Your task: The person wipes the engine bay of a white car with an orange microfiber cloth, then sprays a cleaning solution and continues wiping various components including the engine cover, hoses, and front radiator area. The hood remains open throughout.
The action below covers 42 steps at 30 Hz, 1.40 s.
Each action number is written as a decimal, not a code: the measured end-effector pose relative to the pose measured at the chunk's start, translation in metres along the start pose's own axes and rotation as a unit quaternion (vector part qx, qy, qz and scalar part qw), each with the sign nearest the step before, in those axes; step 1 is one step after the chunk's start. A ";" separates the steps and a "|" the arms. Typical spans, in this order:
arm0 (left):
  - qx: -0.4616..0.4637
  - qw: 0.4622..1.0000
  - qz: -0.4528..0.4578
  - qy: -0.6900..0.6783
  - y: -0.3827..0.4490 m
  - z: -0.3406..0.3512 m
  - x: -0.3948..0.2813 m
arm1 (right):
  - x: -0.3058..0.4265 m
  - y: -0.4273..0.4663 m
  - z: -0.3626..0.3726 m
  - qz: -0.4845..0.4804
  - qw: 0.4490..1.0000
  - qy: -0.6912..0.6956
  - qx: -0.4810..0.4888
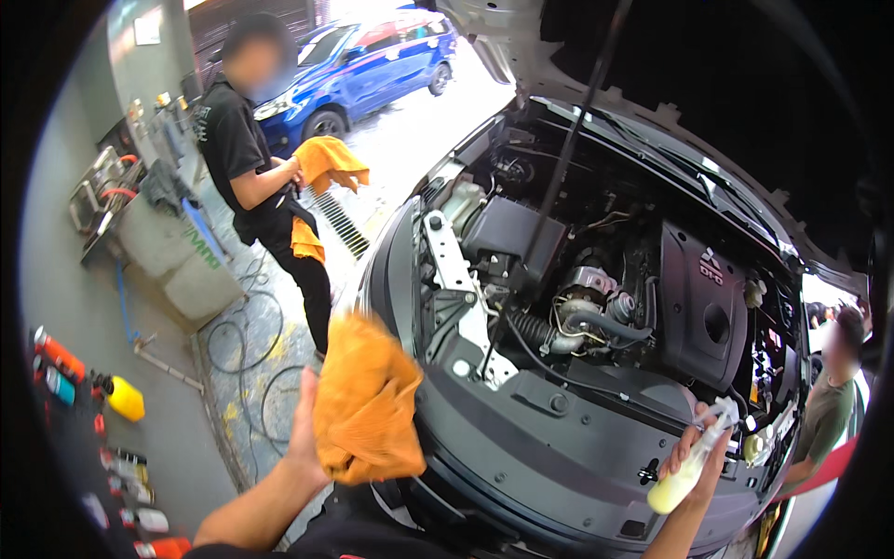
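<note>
My left hand [307,444] holds a folded orange cloth [367,405] up beside the front bumper of a dark car; the cloth is slightly blurred. On the right, my right hand [691,454] grips a clear spray bottle [681,482] of pale yellow liquid, its nozzle tilted up, above the grey radiator cover panel [538,447]. Beyond both hands lies the open engine bay, with a black plastic engine cover [698,307], a black air filter box [515,241] and a ribbed intake hose [529,330]. A prop rod [569,147] slants across the bay under the raised bonnet.
A person in black [244,154] stands at the left with another orange cloth [328,161]. Hoses [241,342] lie coiled on the floor. Bottles, one a yellow sprayer [126,398], line the left wall. Another person [831,405] is at the right; a blue car [370,70] stands behind.
</note>
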<state>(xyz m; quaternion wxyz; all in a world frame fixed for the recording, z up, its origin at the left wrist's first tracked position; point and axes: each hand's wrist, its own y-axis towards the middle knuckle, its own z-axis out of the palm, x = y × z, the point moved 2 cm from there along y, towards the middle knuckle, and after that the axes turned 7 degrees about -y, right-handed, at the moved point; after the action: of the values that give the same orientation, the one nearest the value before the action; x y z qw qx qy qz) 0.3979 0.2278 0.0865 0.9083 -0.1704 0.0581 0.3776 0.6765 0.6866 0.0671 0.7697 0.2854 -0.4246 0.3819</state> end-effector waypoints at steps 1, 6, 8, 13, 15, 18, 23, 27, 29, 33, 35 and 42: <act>-0.069 0.997 0.022 -0.012 -0.007 -0.020 -0.017 | -0.007 -0.011 0.024 -0.007 1.000 -0.005 -0.028; -0.015 1.000 0.003 -0.004 0.022 -0.083 -0.134 | -0.106 -0.047 0.180 0.015 0.978 0.205 -0.025; -0.015 1.000 0.011 0.017 0.055 -0.097 -0.186 | -0.155 -0.052 0.251 0.037 0.961 0.260 -0.089; 0.030 0.995 -0.060 0.070 0.149 -0.102 -0.281 | -0.238 -0.049 0.404 0.136 0.950 0.248 -0.129; 0.110 0.989 -0.078 0.052 0.174 -0.094 -0.297 | -0.250 -0.046 0.430 0.170 0.960 0.188 -0.122; 0.063 0.987 -0.007 0.150 0.197 -0.082 -0.298 | -0.257 -0.027 0.437 0.181 0.951 0.250 -0.016; 0.101 0.948 0.058 0.296 0.233 -0.047 -0.289 | -0.269 0.052 0.424 0.128 0.956 0.232 0.122; 0.181 0.901 0.098 0.382 0.322 -0.008 -0.312 | -0.267 0.158 0.410 0.110 0.988 0.089 0.069; 0.222 0.895 0.104 0.373 0.396 0.016 -0.322 | -0.267 0.230 0.401 0.112 0.993 0.030 0.005; 0.307 0.817 0.191 0.449 0.598 0.079 -0.320 | -0.274 0.411 0.379 0.133 0.987 -0.055 -0.065; 0.300 0.792 0.187 0.497 0.696 0.105 -0.309 | -0.282 0.502 0.364 0.159 0.978 -0.086 -0.102; 0.280 0.778 0.137 0.546 0.847 0.126 -0.282 | -0.322 0.668 0.342 0.189 0.965 -0.163 -0.083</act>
<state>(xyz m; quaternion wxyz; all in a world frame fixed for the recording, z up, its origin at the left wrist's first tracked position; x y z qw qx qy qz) -0.4025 0.6412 0.0451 0.6706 -0.0766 0.6700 0.3091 -0.1391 0.6787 0.0267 0.6247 0.1933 -0.6209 0.4322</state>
